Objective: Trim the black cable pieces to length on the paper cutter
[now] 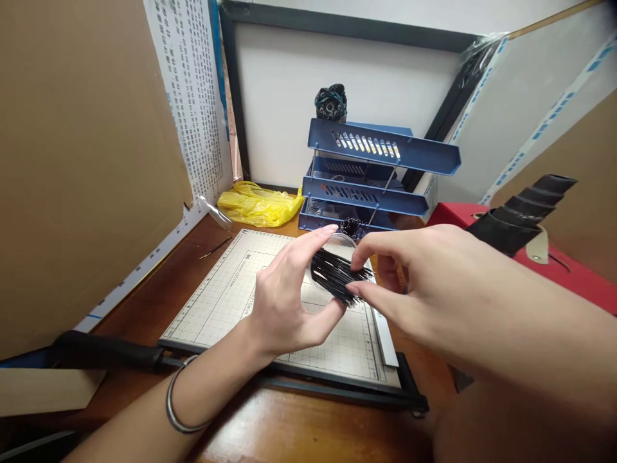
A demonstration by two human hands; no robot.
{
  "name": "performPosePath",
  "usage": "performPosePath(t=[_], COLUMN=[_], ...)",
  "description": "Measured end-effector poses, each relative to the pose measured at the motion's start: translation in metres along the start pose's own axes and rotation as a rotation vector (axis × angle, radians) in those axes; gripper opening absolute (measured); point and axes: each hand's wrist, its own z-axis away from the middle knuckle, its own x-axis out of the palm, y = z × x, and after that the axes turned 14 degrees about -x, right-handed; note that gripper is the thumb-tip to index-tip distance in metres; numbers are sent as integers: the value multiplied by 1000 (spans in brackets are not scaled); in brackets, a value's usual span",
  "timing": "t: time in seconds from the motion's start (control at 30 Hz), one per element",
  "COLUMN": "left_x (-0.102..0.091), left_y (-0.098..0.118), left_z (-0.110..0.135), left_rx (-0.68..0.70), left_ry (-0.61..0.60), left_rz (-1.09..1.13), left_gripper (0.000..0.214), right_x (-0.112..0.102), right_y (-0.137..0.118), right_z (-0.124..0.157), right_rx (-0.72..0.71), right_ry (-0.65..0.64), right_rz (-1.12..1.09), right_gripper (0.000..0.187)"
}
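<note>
My left hand is curled round a small, clear round plastic container, with its thumb underneath and its fingers over the top. A bundle of thin black wire-like pieces pokes out of the container towards the right. My right hand pinches the protruding ends of the bundle between thumb and index finger. Both hands are above a paper cutter with a printed grid and size marks. Just behind the container stands a dark clump of thin bristly ends.
A blue tiered tray rack stands at the back, with a dark roll on top. Left of it lies a yellow plastic bag. On the right are a red box and a black tube. The cutter's black handle extends left.
</note>
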Motion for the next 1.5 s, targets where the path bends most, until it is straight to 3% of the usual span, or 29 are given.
performPosePath(t=[0.27,0.77,1.5], left_x=[0,1,1], left_y=[3,2,3], left_z=[1,1,3], left_rx=[40,62,-100], left_ry=[-8,-53,-60], left_rz=[-78,-103,-116], left_gripper=[75,68,72], right_x=[-1,4,-4], right_y=[-1,9,11], right_z=[-2,-12,-19], right_rx=[47,32,-36], right_ry=[-140,-254,-156], right_rz=[121,136,42], right_gripper=[16,13,25])
